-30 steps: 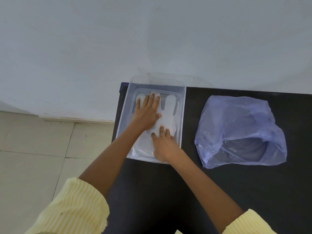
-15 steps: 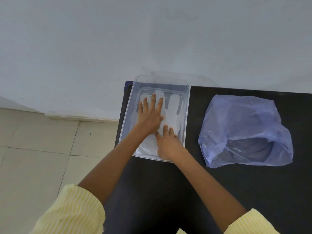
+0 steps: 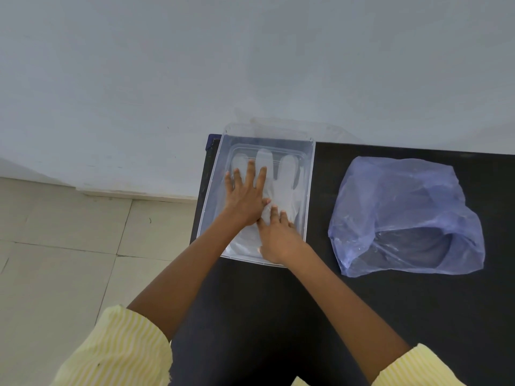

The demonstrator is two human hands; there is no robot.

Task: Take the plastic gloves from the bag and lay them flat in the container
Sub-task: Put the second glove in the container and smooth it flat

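Both hands press flat in the head view: the left hand (image 3: 245, 200) spreads palm-down on the plastic gloves (image 3: 281, 190) inside the clear container (image 3: 309, 190), the right hand (image 3: 278, 238) flattens the cuff end, neither one grasping. Laying flat looks nearly finished; whether the blue bag (image 3: 404, 215), well apart to the right, holds more is unclear. Glove fingers point toward the wall, long axis along the container's length.

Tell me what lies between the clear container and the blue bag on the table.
Nothing: in the head view, only bare black table separates the container from the bag.
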